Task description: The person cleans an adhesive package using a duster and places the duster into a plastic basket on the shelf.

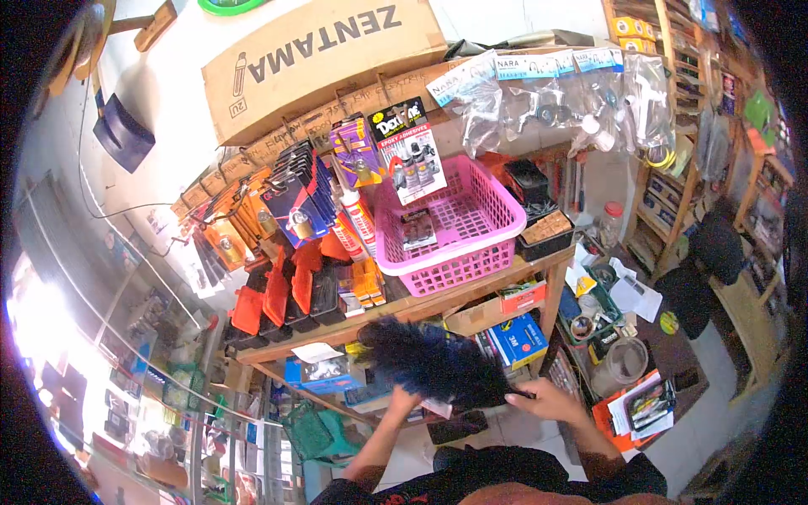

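Observation:
A dark, fluffy feather duster (433, 360) stretches across the front of a wooden shelf, below its top board. Closed around the duster's handle end is my right hand (547, 399). My left hand (405, 399) is at the duster's lower left edge, its fingers partly covered by the feathers. A small pale object (438, 407) shows beside the left fingers, too little of it visible to name. Above the duster, a pink plastic basket (454, 252) sits on the top board with a small dark packet (418, 230) inside. A Dextone epoxy adhesive card (411, 164) hangs over the basket's back.
Black bins with orange lids (278, 290) line the shelf's left part, under hanging padlock packs (299, 210). Bagged taps (547, 105) hang at the back right. A blue 3M box (515, 338) stands on the lower shelf. Right of it, a low table holds a clear tub (624, 362).

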`<state>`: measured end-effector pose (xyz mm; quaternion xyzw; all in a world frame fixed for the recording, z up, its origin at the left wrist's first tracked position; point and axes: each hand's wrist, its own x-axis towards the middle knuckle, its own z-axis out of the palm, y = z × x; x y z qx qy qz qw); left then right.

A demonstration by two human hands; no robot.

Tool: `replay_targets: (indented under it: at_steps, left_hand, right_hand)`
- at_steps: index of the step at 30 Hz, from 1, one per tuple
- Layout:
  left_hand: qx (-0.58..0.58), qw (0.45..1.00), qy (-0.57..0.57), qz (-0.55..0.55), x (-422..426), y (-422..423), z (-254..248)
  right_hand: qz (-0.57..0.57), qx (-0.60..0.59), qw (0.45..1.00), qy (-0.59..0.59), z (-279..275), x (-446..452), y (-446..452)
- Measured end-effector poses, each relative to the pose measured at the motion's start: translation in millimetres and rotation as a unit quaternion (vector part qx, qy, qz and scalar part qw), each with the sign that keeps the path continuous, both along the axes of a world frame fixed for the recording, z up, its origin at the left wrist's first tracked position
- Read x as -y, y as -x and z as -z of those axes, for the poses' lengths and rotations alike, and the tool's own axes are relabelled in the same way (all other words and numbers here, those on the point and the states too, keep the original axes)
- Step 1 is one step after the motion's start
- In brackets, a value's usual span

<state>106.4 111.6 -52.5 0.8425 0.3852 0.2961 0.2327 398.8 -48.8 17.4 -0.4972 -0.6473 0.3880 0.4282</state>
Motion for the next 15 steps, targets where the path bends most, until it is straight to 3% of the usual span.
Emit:
replay_targets:
  at_steps: [1, 3, 5, 8, 9, 13, 15]
  left_hand:
    - [0.005, 1.000, 0.016, 0.021, 8, -4, 6]
    - [-0.015, 0.997, -0.063, 0.048, 13, -18, 6]
    - [-0.065, 0.965, -0.247, 0.054, 21, -29, -9]
    - [-0.084, 0.982, -0.161, 0.059, 15, -40, -52]
    - [0.102, 0.992, 0.069, -0.022, 12, -41, -41]
    - [0.018, 0.995, 0.055, -0.076, 10, -22, -26]
    - [-0.074, 0.996, 0.048, -0.022, 21, -25, -14]
  right_hand:
    - [-0.003, -0.014, 1.000, -0.005, 1, -4, 2]
    - [-0.001, -0.026, 0.998, 0.048, -3, -5, 5]
    - [0.005, -0.044, 0.998, 0.046, 2, -4, 7]
    - [0.039, -0.007, 0.999, 0.022, 14, 5, 4]
    - [0.048, -0.005, 0.999, 0.014, 24, 9, 2]
    - [0.042, -0.004, 0.999, 0.034, 44, 18, 1]
    - [0.039, 0.008, 0.997, 0.059, 45, 19, 7]
